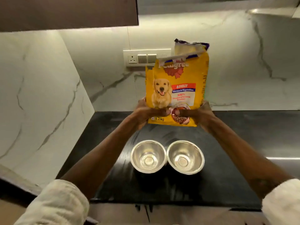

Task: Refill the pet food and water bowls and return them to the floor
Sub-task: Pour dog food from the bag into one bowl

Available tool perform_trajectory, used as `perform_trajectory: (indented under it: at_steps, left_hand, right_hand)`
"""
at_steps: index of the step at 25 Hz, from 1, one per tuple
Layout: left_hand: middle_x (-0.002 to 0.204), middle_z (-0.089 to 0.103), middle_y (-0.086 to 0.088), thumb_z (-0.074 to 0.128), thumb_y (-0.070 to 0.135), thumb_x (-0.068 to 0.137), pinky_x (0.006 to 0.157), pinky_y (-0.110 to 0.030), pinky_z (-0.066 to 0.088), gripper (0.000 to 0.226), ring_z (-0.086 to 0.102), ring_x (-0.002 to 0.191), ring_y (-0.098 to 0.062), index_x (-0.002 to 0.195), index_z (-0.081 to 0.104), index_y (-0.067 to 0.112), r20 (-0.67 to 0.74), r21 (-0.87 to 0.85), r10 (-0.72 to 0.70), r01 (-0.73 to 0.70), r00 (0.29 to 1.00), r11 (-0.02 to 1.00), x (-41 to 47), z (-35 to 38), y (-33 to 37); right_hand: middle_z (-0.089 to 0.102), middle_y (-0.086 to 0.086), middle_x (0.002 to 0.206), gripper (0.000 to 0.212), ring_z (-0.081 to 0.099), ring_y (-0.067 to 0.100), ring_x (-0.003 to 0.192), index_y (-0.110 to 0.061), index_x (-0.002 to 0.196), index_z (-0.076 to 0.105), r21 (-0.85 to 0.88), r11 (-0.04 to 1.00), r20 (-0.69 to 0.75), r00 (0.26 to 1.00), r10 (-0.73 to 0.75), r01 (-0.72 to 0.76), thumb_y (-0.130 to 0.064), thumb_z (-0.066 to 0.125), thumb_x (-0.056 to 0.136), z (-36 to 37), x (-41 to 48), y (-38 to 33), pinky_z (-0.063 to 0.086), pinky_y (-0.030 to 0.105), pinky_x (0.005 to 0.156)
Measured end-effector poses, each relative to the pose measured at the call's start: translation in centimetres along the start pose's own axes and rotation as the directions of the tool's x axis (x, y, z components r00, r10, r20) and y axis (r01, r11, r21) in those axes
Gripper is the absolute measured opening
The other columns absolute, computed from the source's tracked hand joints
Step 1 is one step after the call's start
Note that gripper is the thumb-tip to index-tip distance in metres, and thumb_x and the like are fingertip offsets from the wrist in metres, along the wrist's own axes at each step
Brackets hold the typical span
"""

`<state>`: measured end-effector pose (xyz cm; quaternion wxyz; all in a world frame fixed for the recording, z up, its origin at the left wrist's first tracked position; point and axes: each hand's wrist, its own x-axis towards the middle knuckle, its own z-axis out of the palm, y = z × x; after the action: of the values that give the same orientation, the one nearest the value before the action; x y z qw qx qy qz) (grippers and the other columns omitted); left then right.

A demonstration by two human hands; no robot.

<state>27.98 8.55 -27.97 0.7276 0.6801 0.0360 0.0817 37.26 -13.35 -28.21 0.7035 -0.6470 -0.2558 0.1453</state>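
Note:
A yellow dog food bag [177,88] with a dog's picture stands upright above the black counter [227,159], its torn top open. My left hand [146,112] grips the bag's lower left corner and my right hand [199,114] grips its lower right corner. Two steel bowls sit side by side on the counter below the bag, nearer to me. The left bowl [148,156] and the right bowl [185,157] both look empty and touch at their rims.
A marble wall [40,95] closes the counter's left side and a marble backsplash [243,62] runs behind it. A switch and socket panel [146,57] is on the backsplash behind the bag. A dark cabinet [65,12] hangs overhead at the left.

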Motion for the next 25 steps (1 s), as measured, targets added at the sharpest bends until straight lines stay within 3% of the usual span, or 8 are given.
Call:
perform_trajectory:
  at_steps: [7,10,12,13,15,19,22,25]
  left_hand:
    - [0.129,0.074,-0.013,0.1,0.015,0.06,0.104,-0.06,0.054,0.079,0.071,0.12,-0.034,0.133,0.068,0.013,0.171,0.053,-0.197,0.19,0.965,0.98,1.5,4.7,-6.5]
    - [0.133,0.072,-0.002,0.097,0.015,0.069,0.109,-0.043,0.053,0.076,0.068,0.124,-0.019,0.138,0.064,0.02,0.31,0.381,-0.299,0.171,0.902,0.909,2.2,6.3,-8.3]
    - [0.141,0.067,0.002,0.096,0.033,0.07,0.108,-0.032,0.047,0.082,0.062,0.128,-0.015,0.143,0.06,0.024,0.304,0.742,-0.411,0.057,0.859,0.668,3.2,7.1,-9.4]
    - [0.142,0.066,0.0,0.093,0.038,0.073,0.106,-0.033,0.045,0.08,0.062,0.129,-0.019,0.144,0.059,0.022,0.248,0.861,-0.411,-0.005,0.877,0.509,3.8,7.3,-10.4]
    - [0.139,0.067,-0.009,0.084,0.035,0.085,0.103,-0.034,0.046,0.062,0.062,0.127,-0.03,0.139,0.063,0.015,0.179,0.95,-0.359,-0.067,0.916,0.304,4.7,8.0,-12.9]
    - [0.128,0.067,-0.022,0.073,0.028,0.09,0.093,-0.042,0.054,0.041,0.064,0.119,-0.041,0.124,0.065,0.006,0.064,0.998,-0.467,-0.044,0.882,0.054,5.3,9.4,-16.9]
    - [0.124,0.067,-0.025,0.061,0.017,0.089,0.087,-0.045,0.057,0.031,0.066,0.112,-0.044,0.117,0.065,0.003,-0.009,0.999,-0.442,0.025,0.897,0.03,5.9,9.9,-17.2]
    - [0.115,0.064,-0.026,0.052,0.01,0.09,0.06,-0.046,0.063,0.029,0.071,0.082,-0.045,0.118,0.056,0.005,-0.059,0.966,-0.425,0.159,0.903,0.205,6.5,9.9,-16.1]
  right_hand:
    - [0.079,0.007,0.113,0.065,0.078,0.027,0.1,-0.013,0.124,0.072,-0.052,0.988,-0.112,0.984,0.137,-0.144,0.004,0.09,0.064,-6.9,-4.3,5.6,0.065,0.044,0.083]
    - [0.079,0.004,0.114,0.068,0.077,0.025,0.101,-0.015,0.125,0.072,-0.068,0.983,-0.138,0.978,0.159,-0.169,0.0,0.09,0.061,-10.7,-6.4,7.5,0.065,0.041,0.082]
    - [0.078,0.005,0.117,0.07,0.076,0.026,0.105,-0.014,0.129,0.07,-0.072,0.98,-0.15,0.974,0.171,-0.183,-0.002,0.09,0.062,-13.5,-7.4,8.3,0.065,0.042,0.084]
    - [0.077,0.006,0.119,0.07,0.076,0.028,0.107,-0.014,0.13,0.069,-0.06,0.98,-0.142,0.974,0.178,-0.188,-0.002,0.088,0.063,-14.8,-7.9,8.6,0.064,0.044,0.085]
    - [0.076,0.01,0.122,0.069,0.075,0.031,0.109,-0.012,0.131,0.068,-0.026,0.981,-0.13,0.973,0.19,-0.194,0.004,0.085,0.067,-16.9,-8.9,9.0,0.063,0.047,0.087]
    - [0.078,0.009,0.117,0.065,0.075,0.031,0.107,-0.013,0.126,0.07,-0.053,0.977,-0.125,0.972,0.197,-0.205,0.009,0.083,0.066,-19.8,-10.0,9.0,0.064,0.045,0.085]
    - [0.078,0.007,0.116,0.065,0.075,0.03,0.108,-0.018,0.12,0.073,-0.109,0.967,-0.112,0.97,0.217,-0.229,0.0,0.089,0.06,-21.9,-10.1,9.0,0.063,0.046,0.088]
    - [0.077,0.007,0.12,0.075,0.074,0.028,0.11,-0.028,0.118,0.075,-0.169,0.954,-0.075,0.969,0.236,-0.246,-0.03,0.103,0.049,-23.9,-9.6,8.9,0.062,0.047,0.087]
